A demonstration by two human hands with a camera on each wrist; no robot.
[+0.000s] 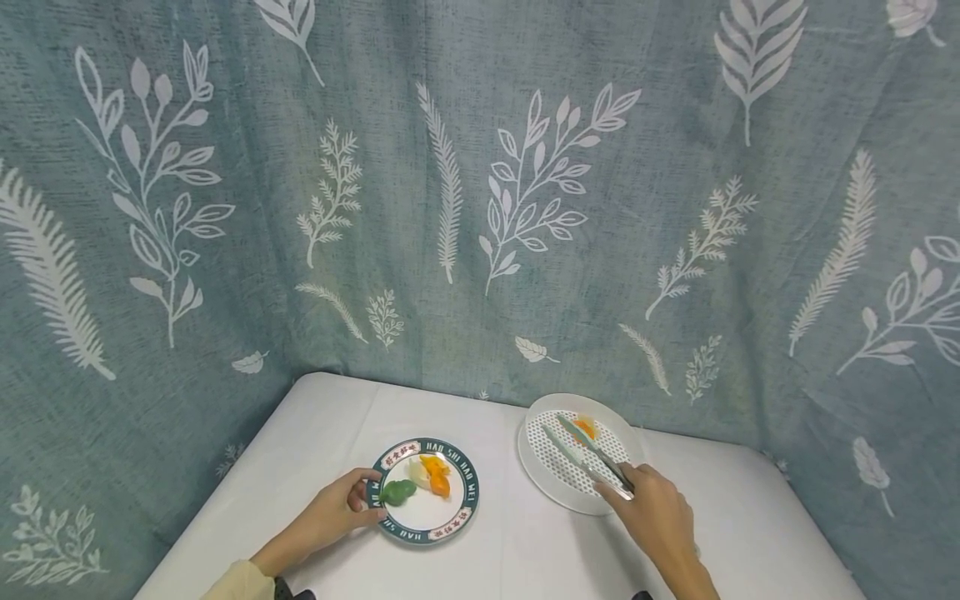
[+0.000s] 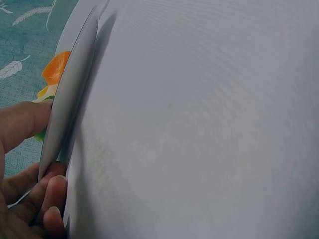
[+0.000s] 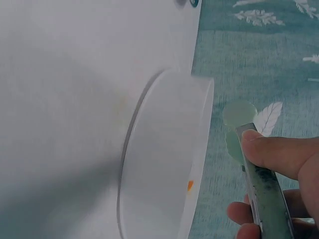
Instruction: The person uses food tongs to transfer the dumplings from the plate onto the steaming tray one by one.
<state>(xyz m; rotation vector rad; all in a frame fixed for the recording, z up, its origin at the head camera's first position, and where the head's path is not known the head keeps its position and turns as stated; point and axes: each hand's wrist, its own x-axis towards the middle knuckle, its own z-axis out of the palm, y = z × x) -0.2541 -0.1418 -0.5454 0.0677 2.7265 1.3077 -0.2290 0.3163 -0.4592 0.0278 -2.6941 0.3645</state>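
Observation:
A round plate (image 1: 415, 537) with a dark green lettered rim stands on the left of the table. My left hand (image 1: 333, 512) grips its left edge, thumb on the rim and fingertips at the underside in the left wrist view. On the plate lie a green piece of food (image 1: 398, 492) and orange and pale pieces (image 1: 436, 477). My right hand (image 1: 660, 510) holds pale green tongs (image 3: 264, 189), their arms apart, over a white perforated strainer basket (image 1: 536, 467). An orange and pale piece (image 1: 587, 427) lies inside the basket, near the tong tips.
A white cloth-covered table (image 1: 495, 533) carries both vessels, with a gap between plate and basket. Behind and beside it hangs a blue-green curtain (image 1: 465, 350) with white leaf prints, close behind the basket.

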